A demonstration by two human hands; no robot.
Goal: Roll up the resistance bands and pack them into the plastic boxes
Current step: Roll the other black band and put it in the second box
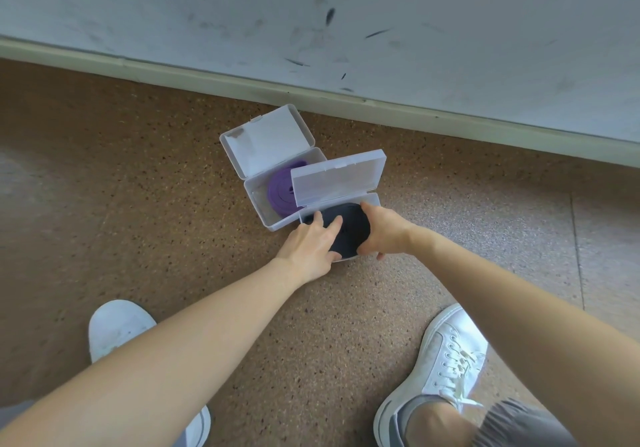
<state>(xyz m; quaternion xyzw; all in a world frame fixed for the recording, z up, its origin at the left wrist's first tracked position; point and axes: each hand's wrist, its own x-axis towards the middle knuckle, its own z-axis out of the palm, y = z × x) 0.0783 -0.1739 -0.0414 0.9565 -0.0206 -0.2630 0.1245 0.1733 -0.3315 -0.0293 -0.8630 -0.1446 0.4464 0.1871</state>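
A scuffed pale wall [311, 13] with a cream skirting board [415, 114] runs just behind the things, and everything lies on a brown speckled floor [173, 169]. Two white sneakers [446, 360] stand near the camera, one on each side, well apart from the boxes, and a grey trouser cuff [512, 422] shows above the right one. There are two clear plastic boxes, both with their hinged lids standing open, touching each other at a corner. The far box [256, 204] holds one rolled purple resistance band [282, 190], partly hidden behind the raised lid [337, 179] of the near box [374, 199]. The near box holds one rolled black resistance band [349, 228], which sits in the tray and rises above its rim. Both forearms reach in from below and cover much of that box's front wall. The left hand [308, 242] lies on the left part of the black roll with its fingers [334, 223] fairly straight and spread, pressing on top, the thumb at the near edge. The right hand [384, 230] is curled round the roll's right side, its fingers over the far edge and its thumb at the near edge, gripping it.
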